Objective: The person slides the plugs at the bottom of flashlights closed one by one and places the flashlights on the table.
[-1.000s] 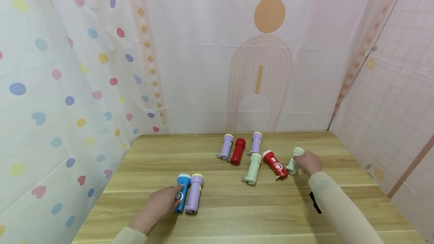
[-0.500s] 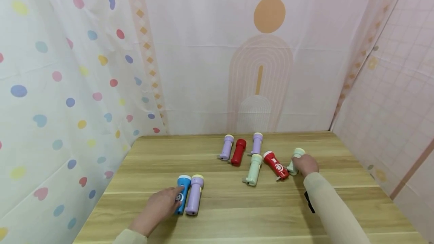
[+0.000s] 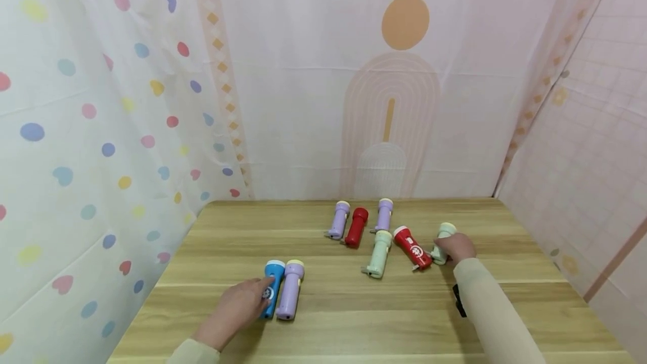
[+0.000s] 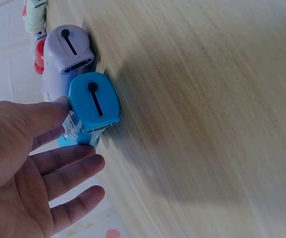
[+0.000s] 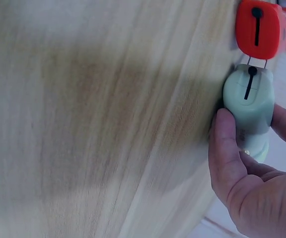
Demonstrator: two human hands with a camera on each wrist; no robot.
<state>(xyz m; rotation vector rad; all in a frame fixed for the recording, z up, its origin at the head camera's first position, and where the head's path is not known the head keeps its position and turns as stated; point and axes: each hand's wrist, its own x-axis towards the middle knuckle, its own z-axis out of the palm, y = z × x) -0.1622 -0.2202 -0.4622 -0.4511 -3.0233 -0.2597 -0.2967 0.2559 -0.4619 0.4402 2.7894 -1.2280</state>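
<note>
My left hand (image 3: 240, 305) holds a blue flashlight (image 3: 274, 280), thumb on one side and fingers on the other, as the left wrist view shows. Right beside it a purple flashlight (image 3: 290, 291) lies almost parallel on the table. At the right, my right hand (image 3: 459, 247) grips a pale green flashlight (image 3: 443, 240) between thumb and fingers. Two thin metal prongs stick out near its tail, toward the red flashlight (image 5: 257, 29) in the right wrist view. Both held flashlights lie low at the wooden tabletop.
Between the hands, toward the back, lie several more flashlights: a purple one (image 3: 338, 221), a dark red one (image 3: 356, 229), another purple one (image 3: 384, 215) and a second green one (image 3: 378, 257). The wooden table (image 3: 333, 341) ends at a patterned cloth backdrop (image 3: 293, 128).
My right hand and the green flashlight have shifted very slightly toward me, and the right forearm has swung a little left. The left hand stays on the blue flashlight.
</note>
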